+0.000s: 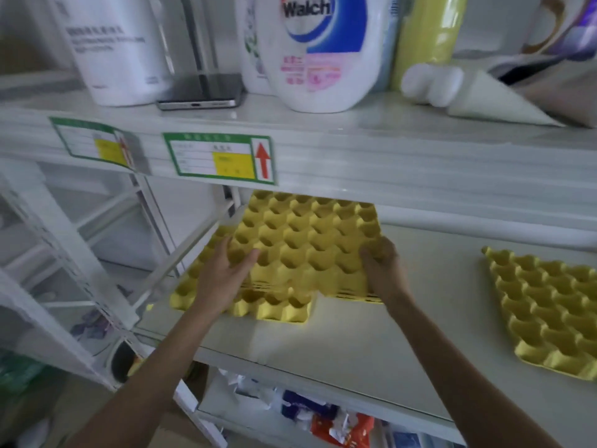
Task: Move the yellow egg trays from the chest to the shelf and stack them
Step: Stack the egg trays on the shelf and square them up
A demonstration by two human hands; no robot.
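A stack of yellow egg trays (307,240) is held just above another yellow egg tray (274,307) that lies flat on the white shelf board (355,344). The held stack sits shifted to the right of the lower tray. My left hand (223,273) grips the stack's left front edge, thumb on top. My right hand (384,270) grips its right front corner. A third yellow egg tray (546,312) lies alone on the same shelf at the far right, apart from both hands.
The shelf above carries a Walch detergent bottle (323,53), a white container (119,50), a phone (200,95) and a yellow-green roll (426,30). Its front edge bears green-framed labels (219,158). Packets (339,421) lie on the shelf below. White rack posts (64,240) stand at left.
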